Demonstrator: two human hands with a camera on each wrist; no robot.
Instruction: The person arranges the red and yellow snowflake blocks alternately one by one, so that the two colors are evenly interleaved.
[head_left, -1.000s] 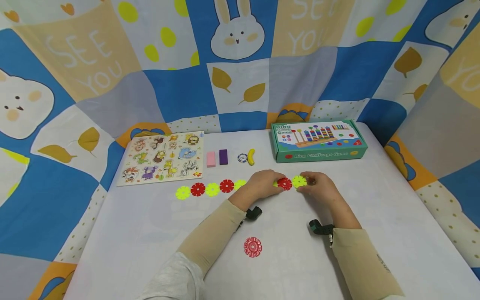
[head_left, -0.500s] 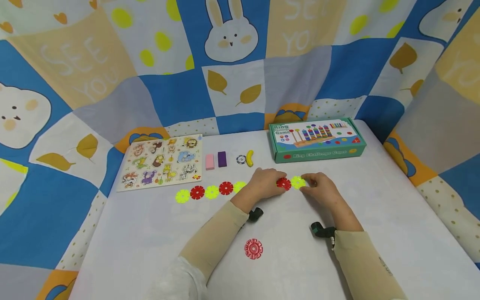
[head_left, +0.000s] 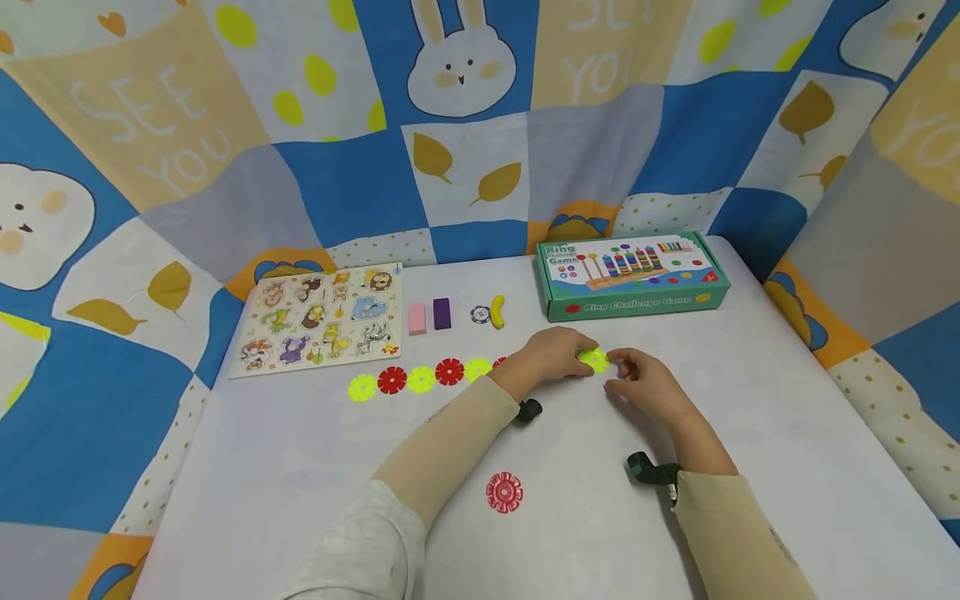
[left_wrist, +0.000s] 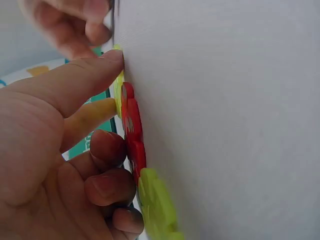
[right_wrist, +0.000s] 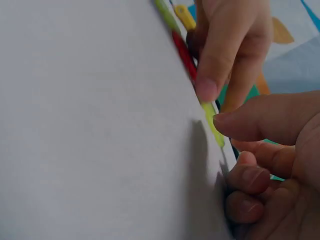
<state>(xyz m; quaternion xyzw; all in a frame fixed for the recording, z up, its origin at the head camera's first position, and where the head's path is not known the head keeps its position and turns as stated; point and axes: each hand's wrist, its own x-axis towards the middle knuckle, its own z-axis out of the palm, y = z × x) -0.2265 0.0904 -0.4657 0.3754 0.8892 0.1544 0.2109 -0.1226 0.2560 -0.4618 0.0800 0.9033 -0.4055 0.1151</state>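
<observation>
A row of flat, notched plastic discs, alternating yellow-green and red, runs across the table. My left hand reaches over the row, hiding part of it from the head view. Its thumb and index finger pinch the yellow-green disc at the right end; its other fingers curl beside a red disc in the left wrist view. My right hand is just right of that end disc, thumb and index finger spread a little, seemingly holding nothing. A single red disc lies nearer the front.
Behind the row stand a green Ring Challenge Game box, a wooden animal puzzle board, a pink block, a purple block, a small patterned round piece and a toy banana. Patterned cloth hangs around the table.
My left hand has slid right from the red disc to the yellow-green end disc. My right hand, which held that disc, has loosened and drawn slightly away to the right.
</observation>
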